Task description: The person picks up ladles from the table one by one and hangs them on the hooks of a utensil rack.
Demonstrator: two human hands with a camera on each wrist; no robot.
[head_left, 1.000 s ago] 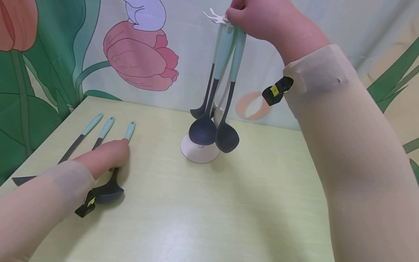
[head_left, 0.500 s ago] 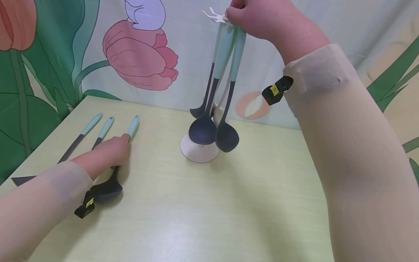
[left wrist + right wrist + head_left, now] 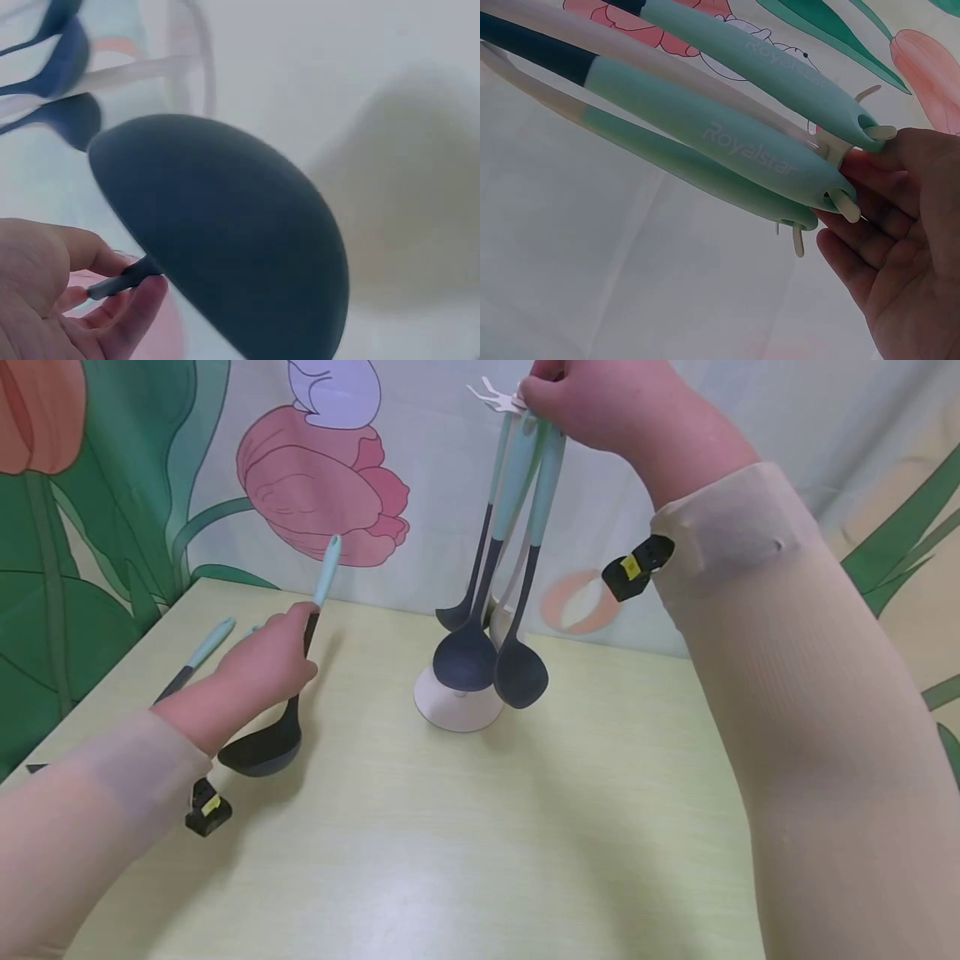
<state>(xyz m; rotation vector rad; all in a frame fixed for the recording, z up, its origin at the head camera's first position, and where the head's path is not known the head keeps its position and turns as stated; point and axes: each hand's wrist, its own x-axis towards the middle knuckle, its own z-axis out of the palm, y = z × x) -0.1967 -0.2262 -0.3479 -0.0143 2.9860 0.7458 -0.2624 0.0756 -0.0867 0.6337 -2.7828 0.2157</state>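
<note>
My left hand (image 3: 264, 658) grips the dark shaft of a soup ladle (image 3: 262, 752), just below its mint handle. The ladle is tilted and raised off the table, bowl toward me; its dark bowl (image 3: 225, 232) fills much of the left wrist view. My right hand (image 3: 600, 402) holds the top of a white utensil stand (image 3: 459, 712), near its prongs. Several mint-handled utensils hang there, among them a dark ladle (image 3: 465, 657) and a dark spoon-like utensil (image 3: 521, 675). In the right wrist view, a mint handle (image 3: 727, 139) hangs by its hole on a prong, beside my fingers.
A mint-handled utensil (image 3: 210, 643) lies on the left of the pale table (image 3: 480, 835); another handle beside it is mostly hidden behind my left hand. A flower-printed cloth (image 3: 322, 485) stands behind the table. Small black cameras sit on both wrists.
My left hand has lifted the ladle off the table, moving it up and slightly right, toward the back. The right hand and the stand have stayed in place.
</note>
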